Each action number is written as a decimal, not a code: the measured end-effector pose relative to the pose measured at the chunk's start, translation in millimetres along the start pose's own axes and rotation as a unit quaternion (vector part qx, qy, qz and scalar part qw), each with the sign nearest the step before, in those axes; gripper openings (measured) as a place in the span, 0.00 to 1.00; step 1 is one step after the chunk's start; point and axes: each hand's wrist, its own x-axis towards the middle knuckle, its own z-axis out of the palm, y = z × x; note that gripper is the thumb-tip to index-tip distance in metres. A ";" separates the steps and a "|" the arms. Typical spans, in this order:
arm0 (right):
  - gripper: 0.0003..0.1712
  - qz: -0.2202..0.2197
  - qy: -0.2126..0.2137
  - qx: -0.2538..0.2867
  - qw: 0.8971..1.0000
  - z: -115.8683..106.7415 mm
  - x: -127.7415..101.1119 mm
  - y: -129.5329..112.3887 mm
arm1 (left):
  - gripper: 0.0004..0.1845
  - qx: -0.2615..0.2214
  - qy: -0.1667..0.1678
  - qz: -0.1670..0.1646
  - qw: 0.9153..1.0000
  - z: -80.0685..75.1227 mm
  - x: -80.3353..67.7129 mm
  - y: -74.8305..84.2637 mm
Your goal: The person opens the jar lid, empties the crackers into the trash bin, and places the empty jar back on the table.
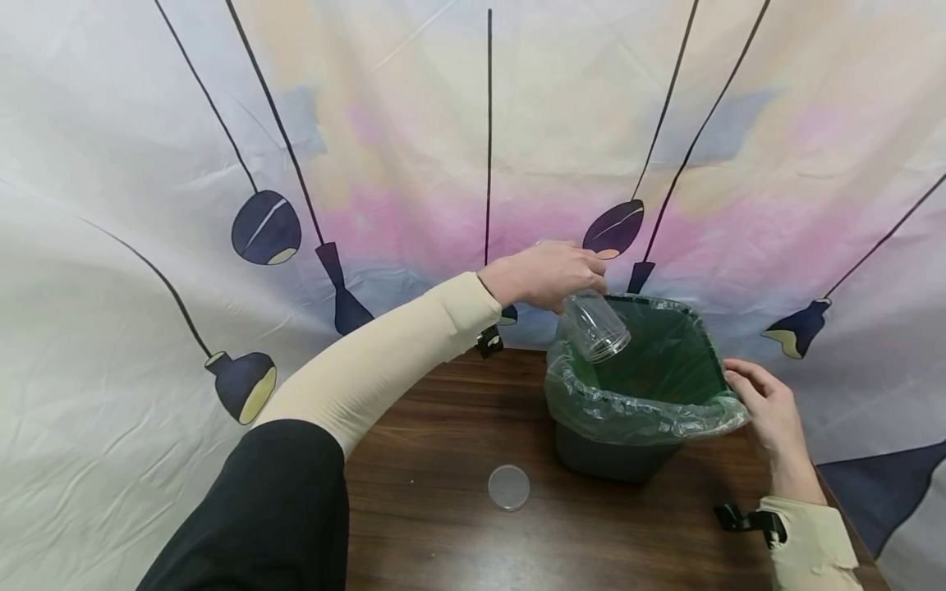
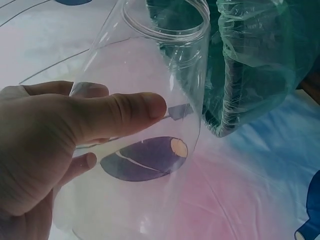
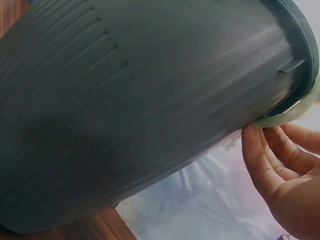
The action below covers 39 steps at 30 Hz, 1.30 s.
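My left hand [image 1: 547, 275] grips a clear plastic jar [image 1: 594, 325], tipped mouth-down over the open top of a dark bin [image 1: 613, 455] lined with a green bag [image 1: 650, 406]. In the left wrist view the thumb [image 2: 120, 112] and fingers wrap the jar [image 2: 150, 150], whose open mouth points at the bag [image 2: 250, 65]. My right hand [image 1: 764, 406] rests against the bin's right rim, fingers loosely bent; in the right wrist view its fingertips [image 3: 255, 142] touch the bag edge below the bin's wall [image 3: 140, 110]. A round clear lid [image 1: 508, 487] lies on the table in front of the bin.
The bin stands on a dark wooden table [image 1: 443, 460] backed by a draped cloth printed with hanging lamps [image 1: 473, 148]. Black clips [image 1: 739, 519] sit at both wrists.
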 end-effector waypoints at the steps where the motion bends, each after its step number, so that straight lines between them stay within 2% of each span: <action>1: 0.18 0.000 0.000 0.000 1.000 -0.3 0.1 0.0 | 0.32 -0.009 0.002 -0.001 1.000 0.2 -0.6 -0.9; 8: 0.17 0.001 0.002 0.002 1.000 -1.0 0.4 0.3 | 0.31 -0.063 0.011 -0.016 0.998 2.8 -3.8 -5.4; 14: 0.18 -0.002 0.002 -0.010 1.000 -1.8 0.4 0.3 | 0.32 -0.108 0.032 -0.026 0.993 9.9 -9.6 -9.4; 20: 0.16 -0.004 0.001 0.014 1.000 -2.8 0.6 0.7 | 0.35 -0.153 0.046 -0.028 0.987 14.6 -17.1 -11.1; 23: 0.16 -0.001 -0.001 0.029 1.000 -2.7 0.6 0.4 | 0.36 -0.189 0.057 -0.028 0.980 16.2 -21.2 -11.5; 28: 0.17 0.000 -0.001 0.013 1.000 -1.8 -0.2 -1.0 | 0.36 -0.242 0.094 -0.036 0.965 22.9 -30.5 -12.6; 34: 0.19 -0.001 -0.001 -0.007 1.000 -1.6 -3.3 -2.8 | 0.34 -0.267 0.123 -0.045 0.955 36.6 -44.1 -12.4; 37: 0.18 -0.005 0.004 -0.006 1.000 -1.9 -3.9 -3.9 | 0.34 -0.273 0.151 -0.046 0.949 44.3 -48.8 -12.5; 39: 0.18 -0.006 0.004 0.002 1.000 -2.1 -3.8 -4.3 | 0.33 -0.282 0.176 -0.048 0.942 49.7 -52.0 -12.1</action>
